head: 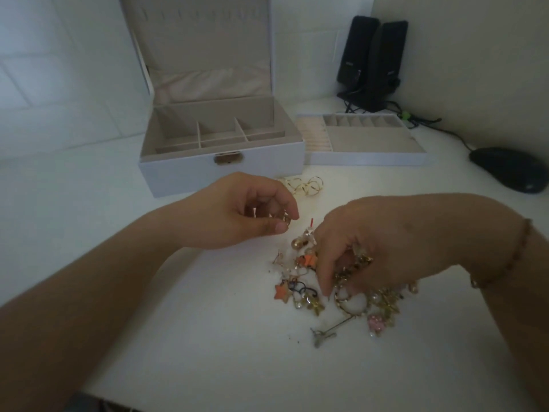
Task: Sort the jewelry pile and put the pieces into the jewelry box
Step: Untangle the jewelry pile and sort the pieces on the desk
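A tangled jewelry pile [309, 289] of gold chains, orange stars and charms lies on the white table in front of me. My right hand [386, 242] reaches down into the pile, its fingers curled round a chunky gold chain [350, 270]. My left hand [237, 212] hovers left of the pile and pinches a small gold piece [285, 219] between thumb and fingers. The white jewelry box [219, 168] stands open behind my hands, its beige compartments bare. A few gold hoops [306, 185] lie by the box's front right corner.
The box's removable tray [365, 159] sits to the right of the box. Two black speakers [371, 60] with cables stand at the back right, and a black mouse [511, 169] lies at the right edge. Walls close in behind and on the right.
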The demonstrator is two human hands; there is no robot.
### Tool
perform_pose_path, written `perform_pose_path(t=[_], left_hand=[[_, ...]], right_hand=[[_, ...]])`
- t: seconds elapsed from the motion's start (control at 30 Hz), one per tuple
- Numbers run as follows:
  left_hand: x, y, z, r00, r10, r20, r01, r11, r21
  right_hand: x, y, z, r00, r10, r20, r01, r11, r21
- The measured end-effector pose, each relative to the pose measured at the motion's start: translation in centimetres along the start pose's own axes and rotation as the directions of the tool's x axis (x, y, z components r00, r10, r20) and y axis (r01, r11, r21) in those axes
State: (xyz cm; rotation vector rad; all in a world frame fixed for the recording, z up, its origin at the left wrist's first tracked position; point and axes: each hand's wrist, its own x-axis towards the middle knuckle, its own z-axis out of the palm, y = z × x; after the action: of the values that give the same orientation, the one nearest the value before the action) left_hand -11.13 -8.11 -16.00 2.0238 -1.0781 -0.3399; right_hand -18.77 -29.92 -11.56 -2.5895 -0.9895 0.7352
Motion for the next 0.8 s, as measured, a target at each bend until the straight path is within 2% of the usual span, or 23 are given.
perform_pose_path(t=[0.2,0.5,0.8], left_hand=[[-0.1,0.0,0.1,1.0,-0.013,0.024,0.009,0.99,0.14],[-0.1,0.0,0.3,0.995,0.045,0.09,-0.069,0.958,0.277],[-0.2,0.2,0.4,0.991,0.096,0.098,-0.123,0.933,0.338]], right_hand=[[0.1,-0.7,0.2,0.999,0.029,-0.014,-0.03,0.996,-0.078],[0.5,-1.0,0.4,1.0,0.013,-0.022,-0.016,0.993,-0.121],[0.9,-1.3,0.8,0.988,-0.036,-0.149,0.0,0.971,-0.238]])
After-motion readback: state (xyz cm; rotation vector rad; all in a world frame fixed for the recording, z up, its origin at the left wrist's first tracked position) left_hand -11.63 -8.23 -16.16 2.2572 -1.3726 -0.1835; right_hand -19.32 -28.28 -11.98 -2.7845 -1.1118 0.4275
